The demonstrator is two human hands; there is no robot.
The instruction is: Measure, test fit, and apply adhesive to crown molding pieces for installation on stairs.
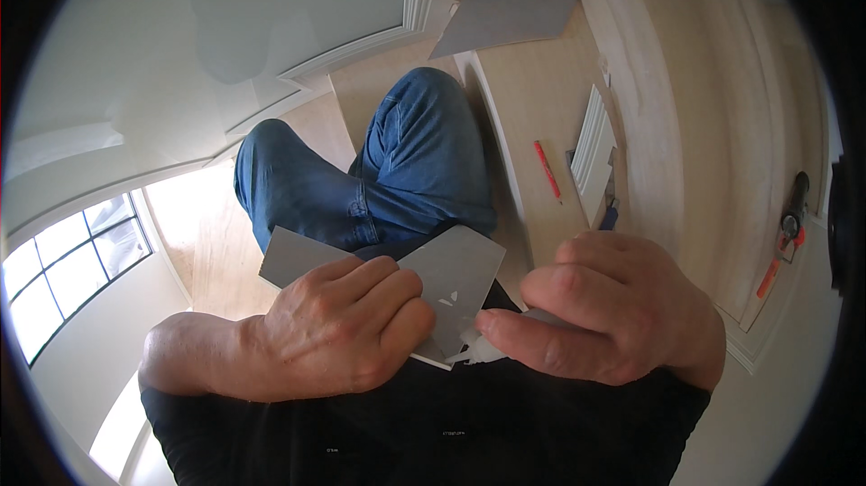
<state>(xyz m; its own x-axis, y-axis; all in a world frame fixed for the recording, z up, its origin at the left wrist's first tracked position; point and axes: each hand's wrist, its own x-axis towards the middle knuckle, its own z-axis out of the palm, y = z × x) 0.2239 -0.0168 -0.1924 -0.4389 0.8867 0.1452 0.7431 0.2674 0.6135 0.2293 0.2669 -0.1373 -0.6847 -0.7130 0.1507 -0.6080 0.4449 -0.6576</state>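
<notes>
My left hand is closed over a grey board with pale edges, held above my lap; part of it reaches out to the left past my knuckles. My right hand is closed around a white squeeze bottle, mostly hidden by my fingers. The bottle's narrow nozzle points left and down at the board's near edge, beside my left hand. Small pale marks show on the board's face.
I sit on pale wooden stairs beside white walls. A red pencil, a white moulding piece and a blue-handled tool lie right. A grey panel is ahead; a black-and-orange tool lies far right.
</notes>
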